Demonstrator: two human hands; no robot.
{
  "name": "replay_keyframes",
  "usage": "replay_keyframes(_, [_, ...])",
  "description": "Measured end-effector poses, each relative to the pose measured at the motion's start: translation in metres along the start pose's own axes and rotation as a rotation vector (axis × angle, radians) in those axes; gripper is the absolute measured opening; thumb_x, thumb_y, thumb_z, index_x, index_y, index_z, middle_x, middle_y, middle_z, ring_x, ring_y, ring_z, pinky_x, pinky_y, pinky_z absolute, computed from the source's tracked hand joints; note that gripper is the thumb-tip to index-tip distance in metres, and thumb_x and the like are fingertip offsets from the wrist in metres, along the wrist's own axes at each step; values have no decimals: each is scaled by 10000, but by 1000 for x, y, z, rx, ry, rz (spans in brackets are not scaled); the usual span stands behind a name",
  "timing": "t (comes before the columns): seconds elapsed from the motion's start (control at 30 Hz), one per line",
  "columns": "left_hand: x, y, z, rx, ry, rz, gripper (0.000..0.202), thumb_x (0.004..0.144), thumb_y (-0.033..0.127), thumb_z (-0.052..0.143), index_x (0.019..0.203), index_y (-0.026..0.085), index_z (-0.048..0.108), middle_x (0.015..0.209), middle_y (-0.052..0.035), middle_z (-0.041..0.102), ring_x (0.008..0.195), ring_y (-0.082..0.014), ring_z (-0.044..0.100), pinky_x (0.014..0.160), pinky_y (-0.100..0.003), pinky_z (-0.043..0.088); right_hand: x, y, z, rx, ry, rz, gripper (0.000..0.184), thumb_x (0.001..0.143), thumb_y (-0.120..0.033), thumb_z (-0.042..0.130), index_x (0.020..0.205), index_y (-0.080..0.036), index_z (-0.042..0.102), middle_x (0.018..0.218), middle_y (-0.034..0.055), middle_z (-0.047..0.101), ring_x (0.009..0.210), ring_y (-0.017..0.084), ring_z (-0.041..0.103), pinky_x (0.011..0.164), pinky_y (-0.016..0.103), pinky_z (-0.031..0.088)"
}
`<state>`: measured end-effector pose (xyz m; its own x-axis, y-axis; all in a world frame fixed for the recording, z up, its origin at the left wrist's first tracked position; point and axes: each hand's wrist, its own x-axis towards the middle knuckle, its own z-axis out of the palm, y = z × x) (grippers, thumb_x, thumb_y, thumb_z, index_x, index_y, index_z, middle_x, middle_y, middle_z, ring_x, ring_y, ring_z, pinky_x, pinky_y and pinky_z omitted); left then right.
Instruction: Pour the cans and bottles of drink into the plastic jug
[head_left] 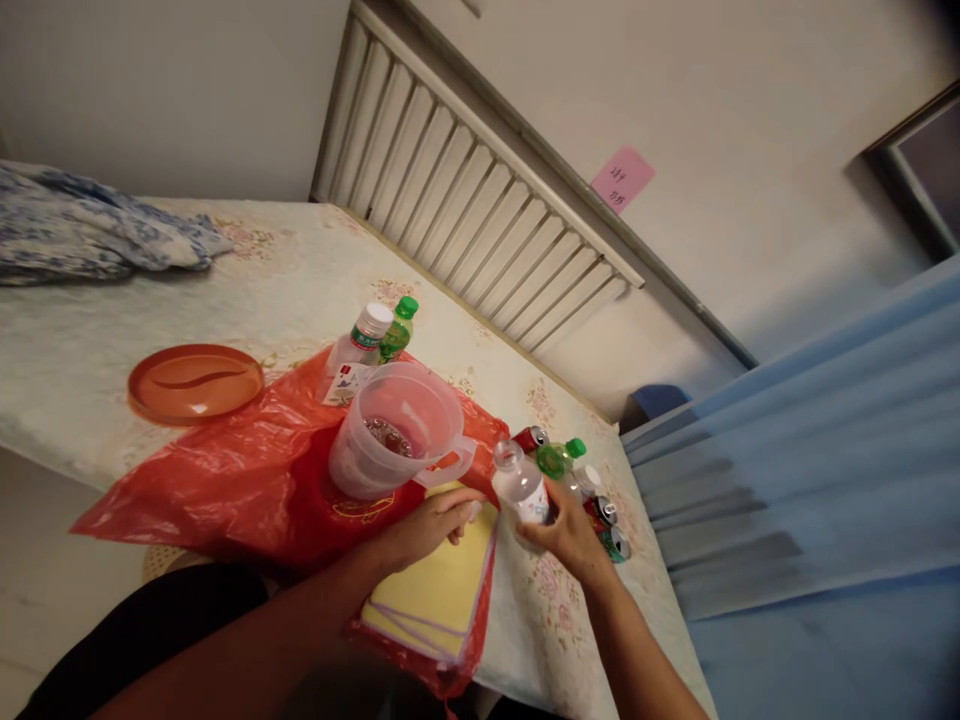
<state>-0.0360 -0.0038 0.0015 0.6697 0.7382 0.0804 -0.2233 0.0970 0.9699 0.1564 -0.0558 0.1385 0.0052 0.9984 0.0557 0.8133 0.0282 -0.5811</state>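
My right hand (570,542) is wrapped round a clear plastic bottle (519,490) with a white label, its mouth uncapped. The bottle tilts slightly, at the right edge of a yellow cloth (439,590). Just above that cloth, my left hand (439,522) is closed, with a small white bottle cap (474,510) partly showing at its fingertips. Beyond the left hand stands a translucent plastic pitcher (367,470) with dark, bubbly liquid inside. The pitcher rests on a red plastic bag (255,470).
Behind the pitcher stand a white-capped bottle (352,350) and a green-capped bottle (397,330). An orange lid (196,383) lies left. Several cans and bottles, including a red can (531,438), cluster at the right. A radiator (465,180) lines the wall; a blue curtain (795,450) hangs right.
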Motion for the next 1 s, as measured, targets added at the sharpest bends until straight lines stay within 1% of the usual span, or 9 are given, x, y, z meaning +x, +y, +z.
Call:
replay_keyframes(0.13, [3,3,1,-40,83,11,394,883,435,523,1184,196,608,939,-11,607,825,-151,538,792,-282,429,-36,32,14,-13,33,121,604,591,-150,691,1192,-177,630,1056,57,709,960,269,647,858,378,509])
replay_keyframes(0.23, [6,1,3,-98,100,49,376,841,406,589,1152,196,604,1071,-38,633,944,-186,563,836,-301,439,-50,43,25,-38,50,125,619,566,-133,699,1180,-185,641,1037,52,708,938,264,656,844,371,519])
replay_keyframes(0.33, [9,-3,5,-135,93,91,382,824,405,632,1129,178,604,1080,-61,648,1006,-217,579,876,-326,442,-54,42,32,-75,19,108,527,581,-154,705,1106,-190,671,988,48,710,884,254,662,806,357,527])
replay_keyframes(0.5, [12,-5,8,-132,90,129,321,791,335,651,1062,165,619,1019,-60,652,954,-216,601,863,-335,457,-48,35,36,-113,-12,61,462,597,-169,717,1057,-202,686,945,43,716,847,250,662,781,355,520])
replay_keyframes(0.6, [11,0,7,-66,105,155,306,772,287,648,1051,163,625,1029,-62,648,973,-219,597,864,-332,459,-45,35,37,-125,-20,40,410,620,-203,729,1028,-201,698,935,46,717,836,250,661,772,353,517])
replay_keyframes(0.7, [9,7,7,1,131,177,300,743,246,648,1031,163,634,1022,-54,643,979,-215,583,857,-321,454,-44,35,40,-104,-23,38,404,628,-229,742,1029,-208,702,932,43,718,833,246,660,775,346,517])
replay_keyframes(0.77, [9,9,7,-32,129,172,298,732,247,654,1018,162,636,1005,-47,638,973,-213,582,857,-319,455,-44,32,41,-71,-21,40,400,633,-241,751,1028,-208,703,935,39,721,830,241,659,779,340,517])
replay_keyframes(0.87, [10,7,8,-146,109,125,321,737,291,671,1031,165,634,988,-39,645,956,-215,594,868,-333,464,-43,27,41,6,-30,56,377,645,-242,754,1017,-203,708,933,27,725,811,227,653,752,315,515])
replay_keyframes(1.0, [10,4,11,-198,150,87,380,762,332,663,1106,175,625,1098,-55,654,1040,-235,594,941,-366,457,-44,22,41,80,-62,99,375,645,-226,748,1016,-192,710,913,6,723,789,207,634,710,283,500])
